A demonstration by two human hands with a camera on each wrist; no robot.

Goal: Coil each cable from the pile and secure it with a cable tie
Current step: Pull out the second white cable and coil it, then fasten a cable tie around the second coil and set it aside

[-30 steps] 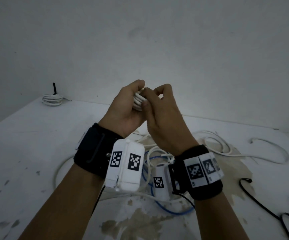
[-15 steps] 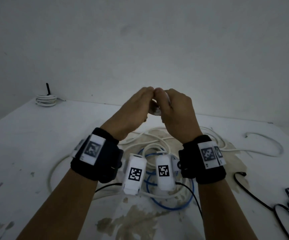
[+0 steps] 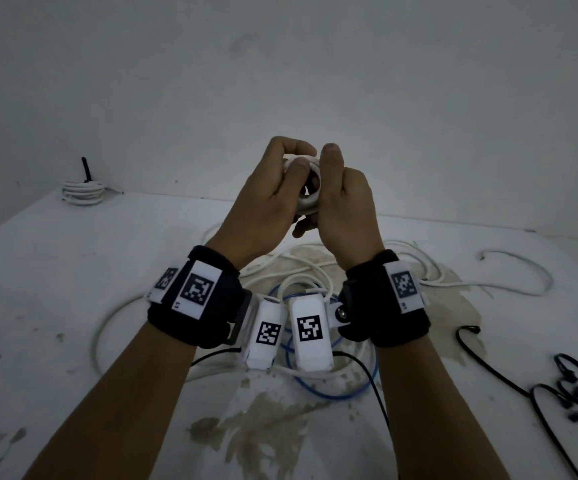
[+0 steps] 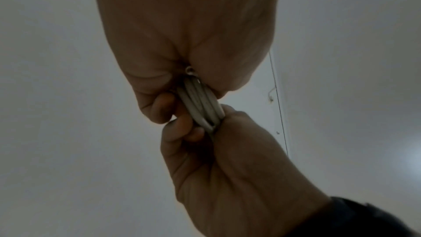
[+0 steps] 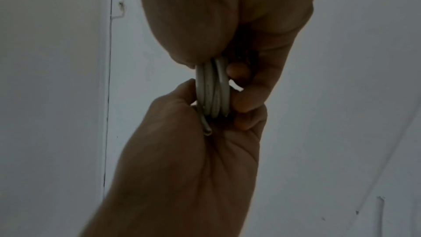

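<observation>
White coiled cable (image 3: 306, 188) is held up in the air between both hands, above the table (image 3: 72, 289) and in front of the wall (image 3: 315, 64). It is gripped on one side by the left hand (image 3: 266, 202), whose thumb and fingers are curled round the loops, and on the other side by the right hand (image 3: 344, 209), whose fingers are likewise clenched round the bundle. In the left wrist view, several parallel white strands (image 4: 200, 105) are seen pinched between the two hands, and a cut end (image 5: 207, 131) is shown in the right wrist view. Below the wrists, a loose pile of white cables (image 3: 419, 275) and a blue cable (image 3: 332, 396) is left on the stained table. A finished white coil (image 3: 83, 194) is set at the far left corner, and black cables (image 3: 557, 393) are spread at the right.
</observation>
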